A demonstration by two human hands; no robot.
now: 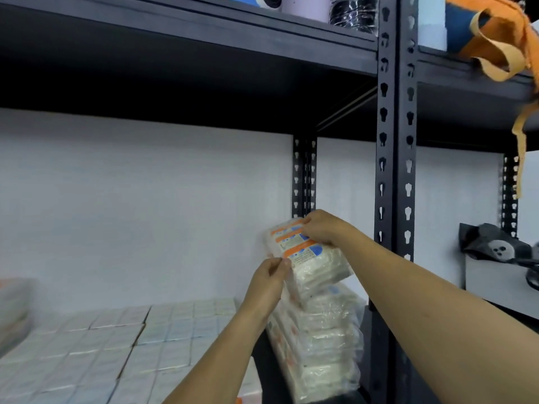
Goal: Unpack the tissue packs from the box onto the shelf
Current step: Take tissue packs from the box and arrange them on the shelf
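Hands meet at a tissue pack (309, 255) held in the air just above a stack of wrapped tissue packs (318, 339) at the right end of the shelf (262, 345), close beside the black slotted upright (393, 170); the left hand (269, 282) pinches the pack's lower near corner between thumb and fingertips, and the right hand (322, 228) curls over its upper far edge, so both are closed on the same pack. The pack is tilted — its printed orange-and-blue end faces up and left, its long axis sloping down to the right toward the stack; it appears to touch the top of the stack at its lower edge, though the clear wrap makes the contact hard to judge. Both arms reach in from the lower right, the right one nearer the upright. Setting the pack down probably calls for levelling it and lowering it straight onto the pile directly beneath the hands; the stack is tall and looks soft-sided, so a crooked landing could make it lean. Rows of small pale boxes (116, 345) fill the shelf to the left; the source box is not in view.
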